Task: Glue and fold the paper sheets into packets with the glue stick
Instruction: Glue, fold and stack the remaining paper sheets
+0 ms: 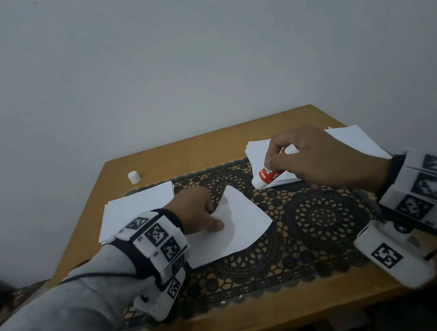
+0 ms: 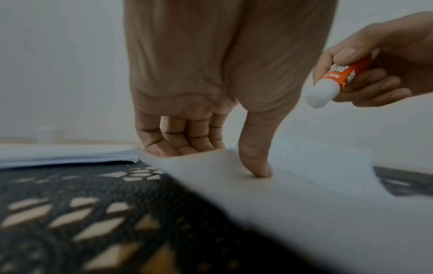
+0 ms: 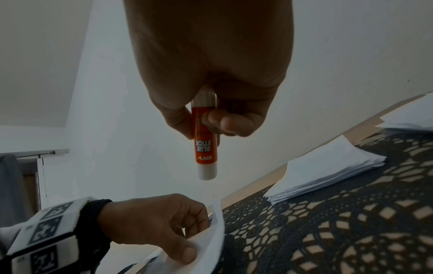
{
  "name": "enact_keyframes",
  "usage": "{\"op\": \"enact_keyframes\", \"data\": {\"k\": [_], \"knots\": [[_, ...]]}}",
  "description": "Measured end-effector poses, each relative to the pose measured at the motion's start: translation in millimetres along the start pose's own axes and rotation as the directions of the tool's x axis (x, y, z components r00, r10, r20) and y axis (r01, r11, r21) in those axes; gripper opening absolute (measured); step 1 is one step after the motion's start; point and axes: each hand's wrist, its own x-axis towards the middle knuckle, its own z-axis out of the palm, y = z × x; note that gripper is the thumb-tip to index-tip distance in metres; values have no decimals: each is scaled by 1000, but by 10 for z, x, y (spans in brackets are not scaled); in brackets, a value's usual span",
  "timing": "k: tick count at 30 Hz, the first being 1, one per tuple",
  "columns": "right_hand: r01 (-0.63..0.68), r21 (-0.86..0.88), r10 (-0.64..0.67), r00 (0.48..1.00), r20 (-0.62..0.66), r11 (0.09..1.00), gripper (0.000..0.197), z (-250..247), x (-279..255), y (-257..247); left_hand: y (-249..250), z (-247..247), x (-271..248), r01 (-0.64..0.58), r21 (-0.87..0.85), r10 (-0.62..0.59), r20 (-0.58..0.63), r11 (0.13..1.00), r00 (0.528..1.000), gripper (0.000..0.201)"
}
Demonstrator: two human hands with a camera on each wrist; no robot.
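A single white paper sheet (image 1: 246,225) (image 2: 304,204) lies on the black lace mat (image 1: 321,217), its far corner lifted. My left hand (image 1: 211,215) (image 2: 222,162) (image 3: 192,235) pinches the sheet's left edge, thumb pressed on top and fingers curled at the edge. My right hand (image 1: 277,161) (image 3: 203,120) grips an orange and white glue stick (image 1: 266,176) (image 2: 337,77) (image 3: 206,152) in the air. Its white end points down toward the sheet, a little above and right of the lifted corner, without touching it.
A stack of white sheets (image 1: 138,210) lies at the left, just behind my left hand. A second stack (image 1: 352,143) lies at the back right, under my right hand. A small white cap (image 1: 134,177) stands on the wooden table (image 1: 208,144) at the back left. A wall is close behind.
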Motion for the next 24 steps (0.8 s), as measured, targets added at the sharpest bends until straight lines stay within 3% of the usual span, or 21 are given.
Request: {"op": "enact_keyframes", "data": {"k": [4, 7, 12, 15, 19, 24], "knots": [[-9, -9, 9, 1000, 3, 1000, 13, -16, -15, 16, -23, -19, 9, -4, -74, 6, 22, 997, 1000, 18], [-18, -18, 18, 1000, 0, 1000, 13, -6, -16, 20, -62, -55, -13, -13, -97, 13, 0, 995, 1000, 26], [8, 1, -8, 1000, 8, 1000, 14, 20, 20, 0, -144, -73, -105, -157, -322, 113, -153, 933, 982, 48], [9, -26, -8, 1000, 21, 1000, 14, 73, 52, -6, -184, -77, -131, -231, -386, 141, -246, 893, 959, 35], [23, -121, -11, 995, 100, 992, 16, 178, 121, -53, -185, -26, -139, -104, -393, 49, -146, 914, 988, 29], [77, -215, -38, 983, 180, 974, 19, 337, 305, -130, -171, 52, -159, 40, -394, -116, -171, 918, 978, 30]]}}
